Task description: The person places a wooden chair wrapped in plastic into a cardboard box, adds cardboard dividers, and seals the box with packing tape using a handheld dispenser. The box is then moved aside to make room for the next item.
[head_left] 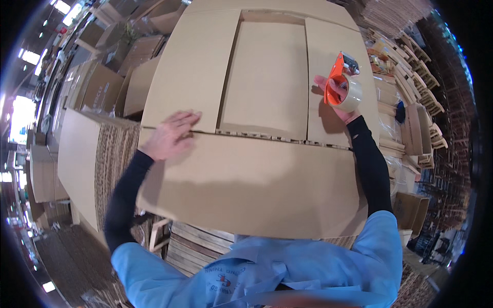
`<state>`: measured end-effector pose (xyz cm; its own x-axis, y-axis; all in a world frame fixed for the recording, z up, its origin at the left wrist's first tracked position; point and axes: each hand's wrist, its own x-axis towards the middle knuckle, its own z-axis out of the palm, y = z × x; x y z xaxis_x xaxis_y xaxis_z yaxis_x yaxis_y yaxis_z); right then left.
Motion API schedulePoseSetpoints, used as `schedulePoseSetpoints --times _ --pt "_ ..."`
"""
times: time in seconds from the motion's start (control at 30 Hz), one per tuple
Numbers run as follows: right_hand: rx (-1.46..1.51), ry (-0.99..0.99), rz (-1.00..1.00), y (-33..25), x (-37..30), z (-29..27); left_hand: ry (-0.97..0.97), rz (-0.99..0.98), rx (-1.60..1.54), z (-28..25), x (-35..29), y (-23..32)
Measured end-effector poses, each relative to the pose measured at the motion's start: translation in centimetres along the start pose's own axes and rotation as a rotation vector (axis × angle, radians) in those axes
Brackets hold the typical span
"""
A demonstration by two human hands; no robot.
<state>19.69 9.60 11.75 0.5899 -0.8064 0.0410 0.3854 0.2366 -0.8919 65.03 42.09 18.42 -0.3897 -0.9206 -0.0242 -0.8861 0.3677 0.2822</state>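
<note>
Right hand (pixel 339 91) is partly hidden behind and inside the tape dispenser (pixel 353 96); skin shows through the roll and fingertips emerge on its left. Grip: right grasps the dispenser, which is above the right flap (pixel 328 46) of the carton (pixel 246 177) and shadows it; contact between the two cannot be judged. Left hand (pixel 169 136) is slightly blurred, grasping nothing, fingers spread palm-down over the seam at the left flap's (pixel 190 66) near corner. Carton's far end is cut off by the upper frame edge; the blue shirt (pixel 308 262) covers part of its near side. Surface: plain brown board, a sunken panel (pixel 267 77) between the two flaps, a ragged seam along its near end. Room: stacked sheets (pixel 110 164) stand just beside the left sleeve (pixel 126 200), wooden slats (pixel 197 244) show below, wooden frames (pixel 421 77) are piled to the right; the far background is dark or too distorted to read. Edges: right sleeve (pixel 370 164) crosses the carton's right edge; the hands are well apart, with the panel's width between them, and the near flap spans the stretch from seam to shirt.
</note>
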Motion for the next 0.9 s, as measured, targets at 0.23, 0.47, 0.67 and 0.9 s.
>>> schedulePoseSetpoints --times 0.23,0.47,0.67,0.9 --pt "0.038 0.092 0.191 -4.4 -5.8 -3.9 -0.548 0.083 0.677 -5.3 -7.8 -4.4" --pt "-0.131 0.218 0.195 -8.2 -11.6 -6.9 -0.182 0.120 0.095 -4.2 -9.4 -8.6" --pt "-0.185 0.291 0.309 -15.0 -18.1 -6.6 0.075 -0.289 -0.659 -1.9 -10.4 -11.6" --pt "0.415 0.307 -0.167 -34.4 -23.2 -10.3 0.642 -0.471 -0.321 3.0 -9.4 -14.9"
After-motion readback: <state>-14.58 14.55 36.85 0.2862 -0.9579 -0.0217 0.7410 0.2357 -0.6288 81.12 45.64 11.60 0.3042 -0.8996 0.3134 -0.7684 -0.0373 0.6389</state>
